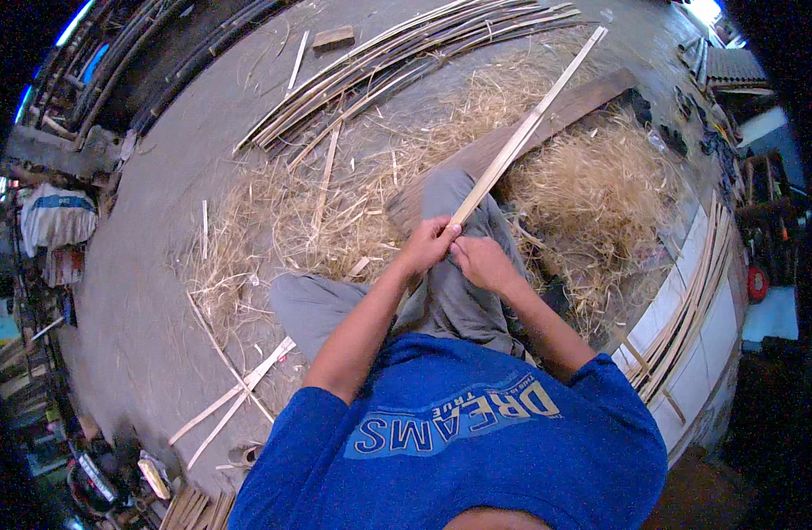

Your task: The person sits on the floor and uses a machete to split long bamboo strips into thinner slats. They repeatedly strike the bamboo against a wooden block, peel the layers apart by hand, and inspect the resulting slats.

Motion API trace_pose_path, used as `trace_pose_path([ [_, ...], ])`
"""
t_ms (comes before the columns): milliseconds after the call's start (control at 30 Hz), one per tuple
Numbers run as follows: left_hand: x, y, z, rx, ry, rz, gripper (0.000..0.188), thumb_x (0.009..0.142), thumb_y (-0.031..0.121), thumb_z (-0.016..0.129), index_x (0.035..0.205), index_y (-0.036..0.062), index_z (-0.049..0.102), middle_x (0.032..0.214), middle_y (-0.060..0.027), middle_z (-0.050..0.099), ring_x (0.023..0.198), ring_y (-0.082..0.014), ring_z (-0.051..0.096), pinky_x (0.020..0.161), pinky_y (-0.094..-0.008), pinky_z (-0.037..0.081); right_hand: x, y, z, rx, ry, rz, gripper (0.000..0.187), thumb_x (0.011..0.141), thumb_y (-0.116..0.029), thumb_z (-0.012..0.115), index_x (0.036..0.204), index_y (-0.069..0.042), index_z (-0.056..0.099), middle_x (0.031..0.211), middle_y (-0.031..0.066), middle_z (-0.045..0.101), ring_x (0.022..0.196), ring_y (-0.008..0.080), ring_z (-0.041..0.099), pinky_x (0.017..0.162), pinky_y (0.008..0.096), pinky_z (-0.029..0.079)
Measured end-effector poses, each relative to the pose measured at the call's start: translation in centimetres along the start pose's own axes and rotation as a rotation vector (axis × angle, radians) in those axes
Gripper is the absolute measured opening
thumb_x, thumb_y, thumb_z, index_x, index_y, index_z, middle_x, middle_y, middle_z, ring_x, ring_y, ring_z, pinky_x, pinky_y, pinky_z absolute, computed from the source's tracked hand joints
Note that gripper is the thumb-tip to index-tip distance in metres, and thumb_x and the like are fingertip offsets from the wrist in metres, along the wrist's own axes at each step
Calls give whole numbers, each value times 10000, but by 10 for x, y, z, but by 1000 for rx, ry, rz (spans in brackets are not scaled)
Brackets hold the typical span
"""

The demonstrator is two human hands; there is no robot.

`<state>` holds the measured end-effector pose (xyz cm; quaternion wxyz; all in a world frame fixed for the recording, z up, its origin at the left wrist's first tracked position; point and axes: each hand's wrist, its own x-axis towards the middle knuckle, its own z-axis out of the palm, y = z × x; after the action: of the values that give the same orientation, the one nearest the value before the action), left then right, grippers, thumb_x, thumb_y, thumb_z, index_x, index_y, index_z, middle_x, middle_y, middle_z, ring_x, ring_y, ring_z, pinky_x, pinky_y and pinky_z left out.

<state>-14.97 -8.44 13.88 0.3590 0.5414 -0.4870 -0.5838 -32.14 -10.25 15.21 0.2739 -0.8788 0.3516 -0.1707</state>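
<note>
A long pale bamboo strip [536,115] slants up and away to the right from my lap; it looks split lengthwise or doubled. Its near end is gripped by my left hand [426,247], fingers closed around it. Close beside it, my right hand [487,265] is curled shut at the strip's near end, thumb toward the left fingers. Whatever sits inside the right fingers is hidden. Beneath the strip lies a wide brown wooden board [587,103], running from near my raised knee to the far right.
Curly bamboo shavings [600,199] heap right of the board and spread over the floor. A bundle of long strips [397,66] lies ahead, near a small block [333,39]. More strips [688,309] rest on white tiles at right; crossed strips [238,389] lie at left.
</note>
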Motion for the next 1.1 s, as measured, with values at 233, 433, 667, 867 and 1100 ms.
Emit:
trace_pose_path([
  [233, -3, -5, -3, 145, 164, 147, 576, 1011, 486, 296, 761, 43, 567, 602, -4, 489, 557, -109, 458, 515, -295, 389, 12, -7, -29, 468, -270, 5, 163, 912, -160, 536, 906, -5, 587, 829, 168, 608, 789, 292, 612, 740, 377, 484],
  [433, -34, 34, -4, 37, 15, -26, 755, 960, 634, 183, 795, 28, 602, 692, -25, 547, 581, -157, 481, 535, -326, 403, 7, -28, -21, 218, 88, -249, 129, 870, -144, 578, 856, -24, 622, 869, 157, 626, 804, 317, 622, 750, 381, 496],
  [667, -44, 39, -10, -239, -3, -321, 828, 912, 712, 199, 1243, 40, 553, 912, -39, 648, 622, -138, 515, 504, -286, 401, -3, -28, -12, 461, -56, -49, 176, 883, -191, 601, 867, -28, 666, 940, 148, 640, 855, 317, 624, 791, 384, 493],
  [867, 14, 38, -29, 409, -54, -36, 519, 938, 467, 507, 1073, -3, 680, 913, -145, 703, 831, -212, 654, 776, -343, 503, -10, -30, -6, 607, 91, 1, 142, 878, -113, 609, 962, -32, 690, 903, 96, 648, 909, 246, 623, 819, 337, 488],
  [1100, 92, 45, 19, 677, -95, 181, 434, 852, 407, 644, 1100, 52, 672, 994, -176, 688, 898, -297, 671, 787, -385, 517, -24, -21, 10, 811, 228, 223, 166, 889, -74, 612, 1030, -23, 684, 901, 70, 670, 852, 150, 632, 764, 271, 500],
])
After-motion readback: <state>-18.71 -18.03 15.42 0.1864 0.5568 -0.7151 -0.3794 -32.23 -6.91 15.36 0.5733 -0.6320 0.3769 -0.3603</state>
